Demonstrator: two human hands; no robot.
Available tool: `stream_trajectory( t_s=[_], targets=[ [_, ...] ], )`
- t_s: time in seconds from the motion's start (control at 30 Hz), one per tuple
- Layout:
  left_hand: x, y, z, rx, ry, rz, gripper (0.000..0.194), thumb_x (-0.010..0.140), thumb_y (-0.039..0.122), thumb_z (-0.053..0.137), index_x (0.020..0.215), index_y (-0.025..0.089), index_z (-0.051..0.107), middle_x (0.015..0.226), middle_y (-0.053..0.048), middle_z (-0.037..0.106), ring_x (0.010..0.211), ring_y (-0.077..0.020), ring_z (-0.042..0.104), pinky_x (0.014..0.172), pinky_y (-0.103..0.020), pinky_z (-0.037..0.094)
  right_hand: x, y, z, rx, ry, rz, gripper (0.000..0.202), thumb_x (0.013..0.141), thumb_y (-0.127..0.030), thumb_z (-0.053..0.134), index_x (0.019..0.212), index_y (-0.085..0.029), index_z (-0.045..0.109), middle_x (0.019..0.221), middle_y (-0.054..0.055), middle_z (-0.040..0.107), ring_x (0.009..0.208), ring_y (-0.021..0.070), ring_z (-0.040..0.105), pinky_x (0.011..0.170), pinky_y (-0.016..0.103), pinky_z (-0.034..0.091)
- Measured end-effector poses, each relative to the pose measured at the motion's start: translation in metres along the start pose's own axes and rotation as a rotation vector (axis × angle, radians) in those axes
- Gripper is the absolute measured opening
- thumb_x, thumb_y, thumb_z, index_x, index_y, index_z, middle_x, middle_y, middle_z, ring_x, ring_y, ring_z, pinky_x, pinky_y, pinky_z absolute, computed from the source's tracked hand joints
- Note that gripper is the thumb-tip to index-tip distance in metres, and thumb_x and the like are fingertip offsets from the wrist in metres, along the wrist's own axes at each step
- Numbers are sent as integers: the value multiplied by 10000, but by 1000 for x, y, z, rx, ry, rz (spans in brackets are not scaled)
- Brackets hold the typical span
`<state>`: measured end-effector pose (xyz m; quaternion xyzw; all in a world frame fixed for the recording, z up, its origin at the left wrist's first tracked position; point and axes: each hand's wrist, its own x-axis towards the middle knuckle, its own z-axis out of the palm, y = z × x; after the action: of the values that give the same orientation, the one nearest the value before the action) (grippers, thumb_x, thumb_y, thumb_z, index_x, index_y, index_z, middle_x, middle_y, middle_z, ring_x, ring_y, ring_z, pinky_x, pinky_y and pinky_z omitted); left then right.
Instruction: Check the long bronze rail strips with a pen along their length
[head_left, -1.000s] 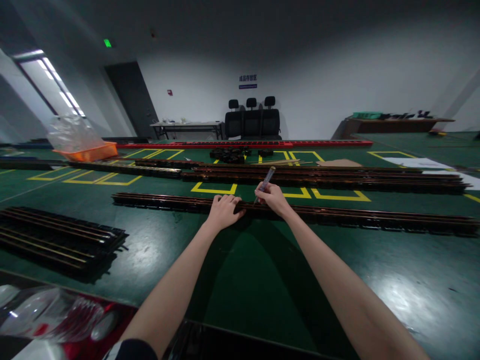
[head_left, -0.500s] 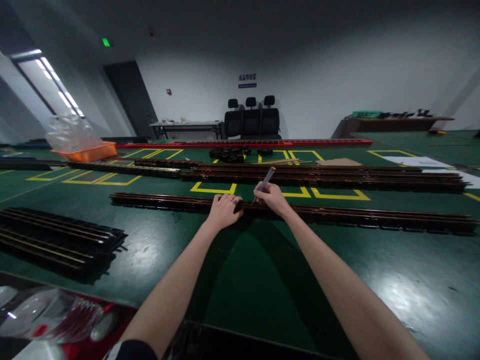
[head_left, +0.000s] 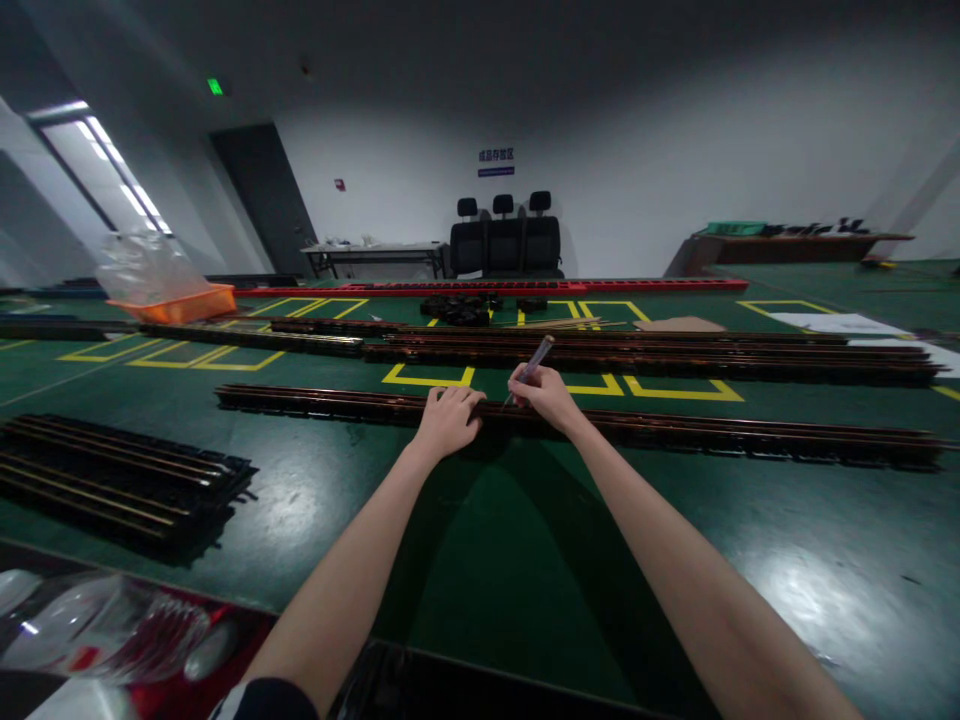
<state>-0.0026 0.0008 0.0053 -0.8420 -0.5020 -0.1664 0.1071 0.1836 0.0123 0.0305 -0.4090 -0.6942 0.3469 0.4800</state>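
A long dark rail (head_left: pixel 315 402) with copper-coloured strips along it lies crosswise on the green table, in front of me. My left hand (head_left: pixel 448 420) rests over its middle, the fingers curled onto it and the thumb turned towards the right hand. Just to the right, my right hand (head_left: pixel 546 396) pinches a slim screwdriver (head_left: pixel 537 357) with a translucent handle. It tilts, handle end up and right, and its thin shaft points down at the rail beside my left fingertips. The exact contact point at the tip is too small to make out.
More copper-striped rails (head_left: pixel 645 354) lie farther back. A stack of shorter rails (head_left: pixel 112 480) sits at the left, above plastic-wrapped items (head_left: pixel 112 630). Beyond are an orange basket (head_left: pixel 176 305) with a clear bag, dark parts (head_left: pixel 456 308) and a long red rail (head_left: pixel 645 287).
The rail under my hands has slid slightly to the left. Both hands keep nearly the same place, and the screwdriver stays in my right hand.
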Motion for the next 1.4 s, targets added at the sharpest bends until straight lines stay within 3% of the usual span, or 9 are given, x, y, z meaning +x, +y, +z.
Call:
stream_trajectory(
  t_s=[1.0, 1.4],
  targets=[
    [-2, 0, -3, -9, -46, -11, 497, 753, 47, 374, 1176, 232, 560, 1166, -49, 637, 1113, -222, 525, 950, -427, 323, 0, 1, 1, -33, -10, 3, 123, 680, -287, 558, 629, -180, 526, 511, -20, 532, 483, 124, 509, 519, 248, 418],
    [-3, 0, -3, -23, -75, -8, 383, 831, 303, 440, 1191, 217, 540, 1168, -72, 624, 1087, -241, 527, 944, -420, 347, 1, 2, 1, -46, 16, -3, 119, 680, -287, 533, 627, -183, 509, 515, -19, 515, 498, 132, 502, 528, 254, 411]
  ],
)
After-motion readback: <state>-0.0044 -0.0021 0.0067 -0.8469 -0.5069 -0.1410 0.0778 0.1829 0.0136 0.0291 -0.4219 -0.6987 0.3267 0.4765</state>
